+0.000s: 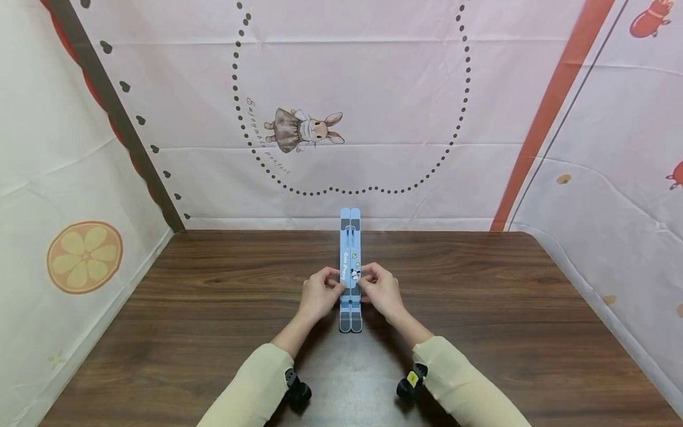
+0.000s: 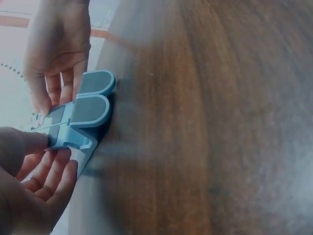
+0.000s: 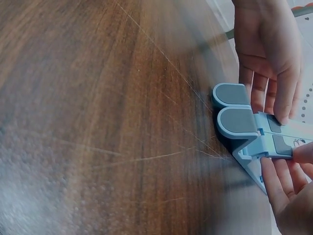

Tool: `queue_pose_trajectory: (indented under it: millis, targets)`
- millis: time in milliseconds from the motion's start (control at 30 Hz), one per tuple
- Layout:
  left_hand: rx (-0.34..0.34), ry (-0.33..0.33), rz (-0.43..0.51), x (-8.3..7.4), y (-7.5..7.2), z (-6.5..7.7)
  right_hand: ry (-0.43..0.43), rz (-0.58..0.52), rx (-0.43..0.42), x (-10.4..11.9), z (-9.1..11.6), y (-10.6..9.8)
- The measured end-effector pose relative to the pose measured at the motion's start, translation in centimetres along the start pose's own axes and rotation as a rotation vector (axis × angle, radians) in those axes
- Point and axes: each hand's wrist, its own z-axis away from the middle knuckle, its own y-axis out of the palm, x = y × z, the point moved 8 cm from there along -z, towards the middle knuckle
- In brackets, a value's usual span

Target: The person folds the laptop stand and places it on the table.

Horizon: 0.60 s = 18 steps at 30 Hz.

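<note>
A light blue folding laptop stand (image 1: 344,243) with grey pads and a small cartoon print stands lengthwise on the table, its two long bars side by side. My left hand (image 1: 320,293) pinches the left bar, thumb on top and fingers at the side and beneath. On the opposite side, my right hand (image 1: 381,290) grips the right bar the same way. Both wrist views show the stand's rounded near ends (image 2: 90,108) with their grey pads, and a slanted leg under the bars. The fingertips beneath the stand are partly hidden.
The dark wood-grain table (image 1: 240,267) spreads out on both sides. A printed cloth (image 1: 384,118) with a rabbit figure hangs behind its far edge, and more cloth hangs at left and right. Black wrist cameras (image 1: 299,391) sit at both sleeves.
</note>
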Motion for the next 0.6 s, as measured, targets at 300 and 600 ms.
queue_pose_trajectory:
  millis: [300, 600]
  targets:
    - [-0.042, 0.022, -0.073, -0.2, -1.1, 1.0, 0.014, -0.018, 0.009, -0.1, 0.0, 0.0]
    - [0.013, 0.043, -0.181, -0.7, -1.6, 3.0, 0.010, -0.026, 0.010, -0.2, 0.0, 0.0]
